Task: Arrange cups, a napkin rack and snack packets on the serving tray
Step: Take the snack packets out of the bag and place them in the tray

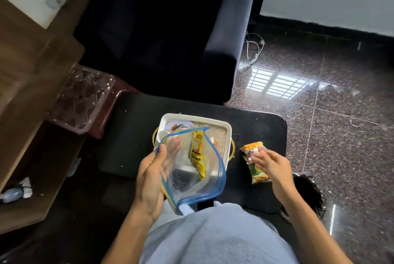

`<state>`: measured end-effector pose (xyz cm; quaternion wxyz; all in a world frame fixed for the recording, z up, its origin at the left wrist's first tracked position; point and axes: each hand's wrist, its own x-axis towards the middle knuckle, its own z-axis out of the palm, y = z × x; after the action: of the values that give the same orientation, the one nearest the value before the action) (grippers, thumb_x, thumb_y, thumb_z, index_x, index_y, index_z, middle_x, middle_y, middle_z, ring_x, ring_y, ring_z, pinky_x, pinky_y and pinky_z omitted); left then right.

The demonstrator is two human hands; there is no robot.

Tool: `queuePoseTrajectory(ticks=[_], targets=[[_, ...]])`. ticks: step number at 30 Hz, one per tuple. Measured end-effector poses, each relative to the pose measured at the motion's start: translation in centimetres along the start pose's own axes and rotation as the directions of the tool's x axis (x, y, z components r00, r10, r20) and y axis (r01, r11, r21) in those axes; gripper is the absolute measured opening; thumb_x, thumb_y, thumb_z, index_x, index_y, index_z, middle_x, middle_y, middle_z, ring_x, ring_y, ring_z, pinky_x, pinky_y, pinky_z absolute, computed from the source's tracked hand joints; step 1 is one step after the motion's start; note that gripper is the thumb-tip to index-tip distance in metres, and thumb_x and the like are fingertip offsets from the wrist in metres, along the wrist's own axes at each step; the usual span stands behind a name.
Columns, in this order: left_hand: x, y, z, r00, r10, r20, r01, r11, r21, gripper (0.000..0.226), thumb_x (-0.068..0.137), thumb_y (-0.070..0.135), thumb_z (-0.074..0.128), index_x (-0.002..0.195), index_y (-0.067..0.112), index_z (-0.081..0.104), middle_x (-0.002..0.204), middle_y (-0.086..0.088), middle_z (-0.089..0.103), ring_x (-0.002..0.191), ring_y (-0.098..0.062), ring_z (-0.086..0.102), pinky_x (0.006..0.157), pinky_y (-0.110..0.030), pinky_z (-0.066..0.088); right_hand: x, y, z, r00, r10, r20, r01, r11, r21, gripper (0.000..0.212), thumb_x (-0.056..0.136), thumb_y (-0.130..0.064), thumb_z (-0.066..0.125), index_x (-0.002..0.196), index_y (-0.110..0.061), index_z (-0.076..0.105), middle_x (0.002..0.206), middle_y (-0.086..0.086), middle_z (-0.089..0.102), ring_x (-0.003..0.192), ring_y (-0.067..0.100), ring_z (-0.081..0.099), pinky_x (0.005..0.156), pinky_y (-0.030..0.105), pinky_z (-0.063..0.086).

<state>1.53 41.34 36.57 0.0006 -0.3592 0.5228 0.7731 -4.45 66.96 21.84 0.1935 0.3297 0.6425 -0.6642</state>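
The black rounded table [255, 127] carried everything. On its middle sat the white rectangular serving tray with gold handles [198, 117]. Its near half was hidden behind the clear plastic zip bag with a blue seal [191, 180]. The left hand [151, 174] held this bag up and open over the tray, the thumb pinching the blue rim against fairly straight fingers that showed through the film. The bag looked limp and slick, so it would likely sag unless held by the stiffer seal strip. Inside it a yellow foil snack packet [198, 155] stood on end. Right of the tray and apart from it was the orange and green snack packet [259, 175], low over the table or resting on it. The right hand [270, 165] pinched its upper middle with curled fingertips. Both packets seemed light, crinkly and slippery, with crushable contents. A gentle pinch at a sealed end would probably serve better than a squeeze. At the tray's far left corner stood what looked like a small white cup [163, 135], partly hidden.
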Motion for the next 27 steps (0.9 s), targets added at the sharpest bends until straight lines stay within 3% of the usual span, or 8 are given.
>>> queuePoseTrajectory(ticks=[3,5,9,14,18,23,25,27], targets=[[1.4,0.5,-0.5,0.998,-0.023,0.055,0.021,0.999,0.042,0.034,0.104,0.023,0.044,0.122,0.006,0.068,0.124,-0.008,0.074,0.121,-0.013,0.067,0.102,-0.02,0.051,-7.5,-5.7,2.1,0.928,-0.353,0.118,0.358,0.933,-0.029,0.017,0.095,-0.009,0.063,0.108,-0.006,0.073,0.094,0.007,0.079,0.087,0.015,0.076,0.082,0.024,0.06],[2.1,0.8,-0.8,0.992,-0.041,0.118,0.029,0.994,0.101,0.03,0.105,0.023,0.045,0.114,0.013,0.072,0.119,-0.003,0.076,0.118,-0.009,0.068,0.097,-0.017,0.053,-11.7,-8.8,3.9,0.779,-0.537,0.325,0.587,0.806,-0.073,0.018,0.091,0.0,0.066,0.105,-0.007,0.075,0.094,0.003,0.08,0.09,0.015,0.076,0.084,0.024,0.059],[2.8,1.5,-1.2,0.969,-0.07,0.237,0.028,0.984,0.178,0.028,0.103,0.022,0.048,0.102,0.016,0.075,0.104,0.004,0.08,0.104,-0.003,0.072,0.081,-0.011,0.054,-13.1,-10.3,9.6,0.41,-0.445,0.796,0.912,0.209,-0.352,0.027,0.089,0.003,0.062,0.106,-0.012,0.077,0.097,-0.002,0.079,0.088,0.009,0.074,0.08,0.016,0.055],[3.8,2.4,-3.4,0.942,-0.046,0.334,-0.058,0.955,0.292,0.027,0.102,0.031,0.054,0.105,0.02,0.078,0.111,0.0,0.079,0.115,-0.015,0.07,0.101,-0.031,0.05,-8.9,-5.9,18.2,0.635,-0.08,0.768,0.672,-0.432,-0.601,0.019,0.091,-0.009,0.06,0.106,-0.004,0.07,0.104,0.014,0.069,0.092,0.03,0.068,0.078,0.036,0.053],[4.7,3.2,-5.5,0.922,-0.043,0.386,-0.1,0.934,0.343,0.038,0.09,0.044,0.054,0.105,0.02,0.079,0.112,-0.003,0.078,0.11,-0.018,0.07,0.102,-0.043,0.051,-8.3,-5.3,20.8,0.748,-0.217,0.628,0.433,-0.558,-0.708,0.025,0.099,-0.013,0.05,0.12,-0.017,0.061,0.115,0.001,0.066,0.102,0.021,0.066,0.082,0.034,0.052],[5.9,4.1,-7.3,0.916,-0.089,0.391,-0.058,0.936,0.348,0.027,0.103,0.023,0.053,0.097,0.015,0.078,0.11,-0.011,0.078,0.101,-0.018,0.069,0.097,-0.038,0.054,-9.1,-6.3,22.8,0.748,-0.042,0.662,0.564,-0.484,-0.669,0.04,0.105,-0.009,0.04,0.145,-0.005,0.039,0.152,0.015,0.042,0.142,0.03,0.04,0.115,0.037,0.031],[6.4,4.6,-7.8,0.915,-0.081,0.395,-0.064,0.938,0.34,0.026,0.103,0.022,0.054,0.098,0.014,0.078,0.11,-0.015,0.077,0.102,-0.02,0.07,0.098,-0.041,0.054,-9.0,-6.1,23.4,0.785,-0.119,0.609,0.528,-0.387,-0.756,0.04,0.097,-0.008,0.058,0.136,-0.006,0.052,0.142,0.014,0.056,0.131,0.025,0.055,0.105,0.029,0.042],[6.8,5.1,-8.5,0.914,-0.079,0.398,-0.058,0.945,0.321,0.027,0.103,0.023,0.054,0.103,0.011,0.077,0.11,-0.012,0.078,0.108,-0.023,0.072,0.101,-0.043,0.054,-9.1,-6.2,23.9,0.72,-0.256,0.645,0.559,-0.336,-0.758,0.047,0.058,-0.011,0.093,0.101,-0.011,0.075,0.097,0.007,0.077,0.086,0.015,0.075,0.07,0.019,0.055]])
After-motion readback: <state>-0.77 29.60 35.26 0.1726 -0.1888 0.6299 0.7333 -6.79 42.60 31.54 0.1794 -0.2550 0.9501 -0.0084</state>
